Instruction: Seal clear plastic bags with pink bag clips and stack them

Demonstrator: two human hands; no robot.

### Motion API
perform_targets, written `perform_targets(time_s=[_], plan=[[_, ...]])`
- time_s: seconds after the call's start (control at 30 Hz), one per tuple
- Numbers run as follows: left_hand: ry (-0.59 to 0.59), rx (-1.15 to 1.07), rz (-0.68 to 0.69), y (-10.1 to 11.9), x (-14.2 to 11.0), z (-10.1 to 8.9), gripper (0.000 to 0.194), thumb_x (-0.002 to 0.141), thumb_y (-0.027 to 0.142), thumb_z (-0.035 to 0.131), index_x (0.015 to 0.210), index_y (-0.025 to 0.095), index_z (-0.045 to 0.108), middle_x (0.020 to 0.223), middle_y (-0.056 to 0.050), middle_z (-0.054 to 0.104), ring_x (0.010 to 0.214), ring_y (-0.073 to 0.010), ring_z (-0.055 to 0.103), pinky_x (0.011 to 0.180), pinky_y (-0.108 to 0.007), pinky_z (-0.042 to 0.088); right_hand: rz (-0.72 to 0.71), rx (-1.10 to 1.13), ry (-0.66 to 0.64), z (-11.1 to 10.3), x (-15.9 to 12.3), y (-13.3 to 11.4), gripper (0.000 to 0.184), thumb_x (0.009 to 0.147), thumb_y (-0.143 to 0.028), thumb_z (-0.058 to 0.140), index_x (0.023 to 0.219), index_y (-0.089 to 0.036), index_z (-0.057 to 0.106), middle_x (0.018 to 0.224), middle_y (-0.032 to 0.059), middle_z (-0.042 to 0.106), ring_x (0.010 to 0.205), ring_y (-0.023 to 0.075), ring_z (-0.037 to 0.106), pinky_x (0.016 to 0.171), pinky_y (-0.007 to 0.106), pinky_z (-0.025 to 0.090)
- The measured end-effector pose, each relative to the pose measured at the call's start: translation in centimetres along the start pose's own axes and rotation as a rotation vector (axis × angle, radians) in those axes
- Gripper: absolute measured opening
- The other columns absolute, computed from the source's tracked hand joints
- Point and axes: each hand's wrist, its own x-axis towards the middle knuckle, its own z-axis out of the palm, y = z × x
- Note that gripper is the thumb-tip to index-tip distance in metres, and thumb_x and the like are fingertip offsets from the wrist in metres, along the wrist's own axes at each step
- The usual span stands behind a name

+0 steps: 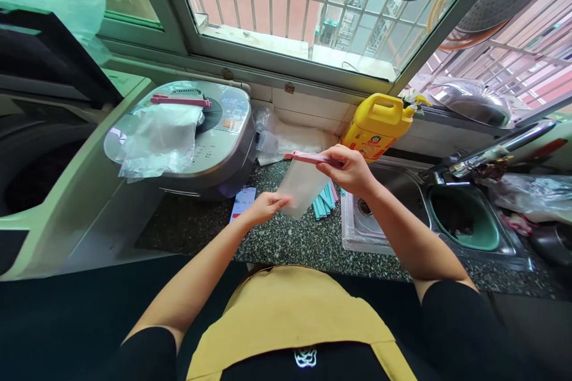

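Over the counter I hold up a translucent plastic bag (300, 189) with a pink bag sealing clip (306, 157) along its top edge. My right hand (351, 168) is closed around the clip's right end. The fingers of my left hand (267, 207) pinch the bag's lower left side. Behind the bag, several teal and pink sealing clips (325, 201) lie on the dark speckled counter (286, 244). Another pink clip (181, 100) rests with a clear plastic bag (163, 137) on the lid of a rice cooker (232, 149) to the left.
A phone (243, 201) lies by my left hand. More clear bags (295, 136) sit against the tiled wall. A yellow pump jug (375, 122) stands behind the steel sink (393, 190). A green basin (465, 214) sits farther right, and an open washing machine (67, 202) is at left.
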Motion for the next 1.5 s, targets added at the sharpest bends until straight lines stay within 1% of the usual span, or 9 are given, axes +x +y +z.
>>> perform_targets(time_s=[0.23, 0.4, 0.57, 0.67, 0.83, 0.93, 1.07, 1.23, 1.5], plan=[[0.069, -0.236, -0.025, -2.0, -1.3, 3.3, 0.061, 0.055, 0.058, 0.075, 0.098, 0.016, 0.071, 0.105, -0.009, 0.071, 0.093, -0.0235, 0.063, 0.085, -0.034, 0.048, -0.033, 0.026, -0.038, 0.6, -0.3, -0.5, 0.01, 0.078, -0.026, 0.06, 0.077, -0.018, 0.065, 0.064, -0.0003, 0.053, 0.062, 0.0115, 0.045, 0.058, 0.027, 0.036], [0.168, -0.363, -0.078, -2.8, -1.2, 6.6, 0.048, 0.061, 0.062, 0.069, 0.064, 0.014, 0.07, 0.061, -0.003, 0.065, 0.065, -0.0159, 0.058, 0.069, -0.029, 0.045, -0.068, 0.005, -0.029, 0.7, -0.6, -0.7, 0.009, 0.079, -0.026, 0.059, 0.078, -0.018, 0.065, 0.066, 0.0002, 0.054, 0.062, 0.0116, 0.046, 0.057, 0.027, 0.037], [0.174, -0.492, -0.049, -2.3, -2.5, 6.9, 0.056, 0.053, 0.064, 0.073, 0.078, 0.015, 0.069, 0.075, -0.005, 0.067, 0.068, -0.0158, 0.058, 0.063, -0.027, 0.045, -0.086, 0.021, 0.002, 0.7, -0.4, -0.5, 0.011, 0.08, -0.027, 0.059, 0.086, -0.018, 0.063, 0.07, -0.0001, 0.056, 0.061, 0.0109, 0.047, 0.056, 0.026, 0.038], [0.299, -0.586, -0.005, -1.3, -3.7, 6.2, 0.053, 0.056, 0.063, 0.072, 0.077, 0.015, 0.066, 0.07, -0.002, 0.065, 0.059, -0.0116, 0.054, 0.057, -0.024, 0.043, -0.098, 0.062, 0.014, 0.9, 0.0, -0.6, 0.012, 0.079, -0.026, 0.061, 0.088, -0.019, 0.06, 0.068, -0.0024, 0.054, 0.056, 0.0087, 0.044, 0.052, 0.024, 0.036], [0.44, -0.455, 0.051, 0.9, -6.1, 3.4, 0.05, 0.07, 0.062, 0.063, 0.065, 0.013, 0.065, 0.056, -0.001, 0.058, 0.053, -0.01, 0.051, 0.056, -0.023, 0.044, -0.273, 0.059, 0.076, 2.2, 3.3, -1.6, 0.008, 0.081, -0.027, 0.061, 0.081, -0.019, 0.059, 0.072, -0.0012, 0.055, 0.059, 0.0087, 0.046, 0.052, 0.023, 0.038], [0.601, -0.425, 0.075, 2.2, -7.7, 0.4, 0.05, 0.066, 0.063, 0.065, 0.073, 0.014, 0.064, 0.06, -0.001, 0.062, 0.052, -0.0104, 0.052, 0.053, -0.023, 0.045, -0.409, 0.042, 0.121, 4.1, 7.1, -3.1, 0.01, 0.083, -0.028, 0.06, 0.085, -0.019, 0.063, 0.08, 0.0011, 0.058, 0.064, 0.0093, 0.05, 0.056, 0.023, 0.042], [0.792, -0.354, 0.117, 4.2, -9.3, -4.1, 0.037, 0.07, 0.051, 0.068, 0.063, 0.016, 0.059, 0.056, 0.001, 0.059, 0.048, -0.0091, 0.05, 0.048, -0.02, 0.043, -0.499, 0.038, 0.176, 7.5, 13.1, -5.1, 0.018, 0.087, -0.032, 0.056, 0.09, -0.018, 0.065, 0.076, 0.0013, 0.059, 0.064, 0.0095, 0.052, 0.06, 0.024, 0.044], [0.956, -0.338, 0.231, 6.0, -10.6, -9.2, 0.024, 0.072, 0.038, 0.067, 0.065, 0.016, 0.062, 0.057, 0.0, 0.062, 0.05, -0.0098, 0.053, 0.049, -0.021, 0.044, -0.496, -0.015, 0.165, 12.0, 20.1, -7.0, 0.024, 0.091, -0.034, 0.049, 0.095, -0.015, 0.063, 0.085, 0.0037, 0.063, 0.076, 0.0127, 0.057, 0.069, 0.026, 0.044], [1.067, -0.351, -0.021, 5.6, -10.4, -14.7, 0.02, 0.065, 0.031, 0.061, 0.059, 0.013, 0.063, 0.044, -0.001, 0.058, 0.038, -0.0088, 0.047, 0.038, -0.019, 0.035, -0.242, -0.275, -0.116, 18.8, 25.2, -6.3, 0.019, 0.086, -0.029, 0.057, 0.088, -0.015, 0.069, 0.084, 0.0043, 0.065, 0.078, 0.0157, 0.055, 0.067, 0.025, 0.036]])
